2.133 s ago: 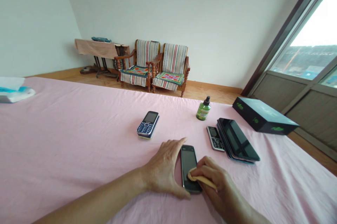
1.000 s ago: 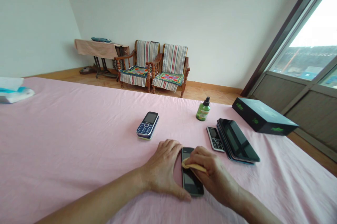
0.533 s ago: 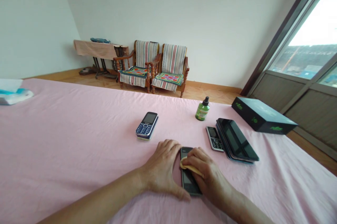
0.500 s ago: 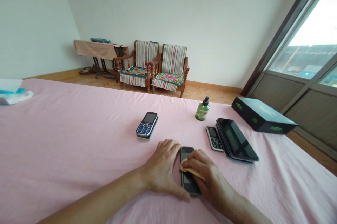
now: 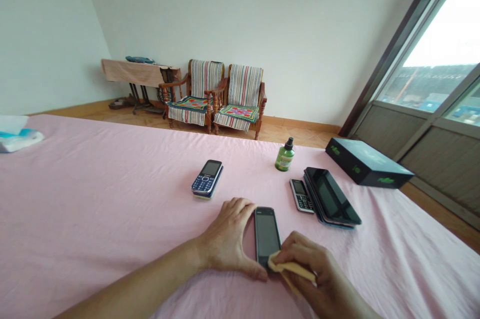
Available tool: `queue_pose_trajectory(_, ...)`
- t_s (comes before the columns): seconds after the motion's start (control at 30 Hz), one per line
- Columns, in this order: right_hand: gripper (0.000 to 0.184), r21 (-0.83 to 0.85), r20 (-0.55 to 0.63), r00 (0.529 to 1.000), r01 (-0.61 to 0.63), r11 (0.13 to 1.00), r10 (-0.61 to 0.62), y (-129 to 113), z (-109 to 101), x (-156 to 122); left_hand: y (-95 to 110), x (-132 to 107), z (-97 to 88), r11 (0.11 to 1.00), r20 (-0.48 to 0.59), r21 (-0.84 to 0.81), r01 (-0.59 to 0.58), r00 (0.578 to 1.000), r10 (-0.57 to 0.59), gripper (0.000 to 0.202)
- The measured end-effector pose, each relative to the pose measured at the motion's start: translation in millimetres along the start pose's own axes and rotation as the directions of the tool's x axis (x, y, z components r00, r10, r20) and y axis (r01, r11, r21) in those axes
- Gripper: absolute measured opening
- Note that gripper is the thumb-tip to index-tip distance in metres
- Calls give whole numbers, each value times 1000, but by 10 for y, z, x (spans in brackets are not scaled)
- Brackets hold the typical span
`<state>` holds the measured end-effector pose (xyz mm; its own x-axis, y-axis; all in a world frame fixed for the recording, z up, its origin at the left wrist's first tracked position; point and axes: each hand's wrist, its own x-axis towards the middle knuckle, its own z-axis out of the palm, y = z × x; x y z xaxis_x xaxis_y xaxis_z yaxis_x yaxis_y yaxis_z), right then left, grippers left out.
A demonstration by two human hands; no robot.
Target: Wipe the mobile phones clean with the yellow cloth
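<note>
A black touchscreen phone (image 5: 266, 234) lies flat on the pink tablecloth (image 5: 93, 199) in front of me. My left hand (image 5: 228, 244) rests on the cloth against the phone's left edge, fingers curled around its top and thumb at its near corner, holding it in place. My right hand (image 5: 318, 279) pinches a small yellow cloth (image 5: 290, 270) and presses it on the phone's near end.
A blue keypad phone (image 5: 207, 177) lies further back. To the right are a green spray bottle (image 5: 284, 155), a small keypad phone (image 5: 301, 195), stacked dark tablets (image 5: 332, 197) and a black box (image 5: 367, 163). A tissue pack (image 5: 17, 134) is far left. Two striped chairs (image 5: 215, 99) stand by the wall.
My right hand has drawn the yellow cloth from the phone's upper screen down to its near end, uncovering most of the screen. My left hand has stayed put.
</note>
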<state>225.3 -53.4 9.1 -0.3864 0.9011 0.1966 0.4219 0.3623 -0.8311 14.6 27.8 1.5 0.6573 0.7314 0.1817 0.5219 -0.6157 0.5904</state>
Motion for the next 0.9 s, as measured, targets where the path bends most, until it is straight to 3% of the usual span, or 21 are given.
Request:
queue_pose_trajectory(0.1,23,100,-122,980,-145,984,156,-10,-62,47,7,-29,-16,1000,12,4,-4,1000,4,111)
queue_pose_trajectory(0.27,32,312,-131,937,-271,910,324,103,-8,153,26,-76,-10,998,-10,-41,-50,999,50,98)
queue_pose_trajectory(0.43,37,407,-172,907,-290,866,385,141,82,235,42,-90,21,992,-37,-88,-91,995,88,76)
queue_pose_trajectory(0.73,40,491,-188,860,-336,804,474,41,86,293,49,-87,17,991,-36,-100,-94,995,91,70)
queue_pose_trajectory(0.83,38,457,-200,866,-332,826,458,80,92,289,48,-91,16,989,-38,-106,-100,995,96,70)
queue_pose_trajectory(0.9,32,350,-287,872,-290,891,396,130,62,299,40,-97,16,988,-37,-115,-106,994,102,72)
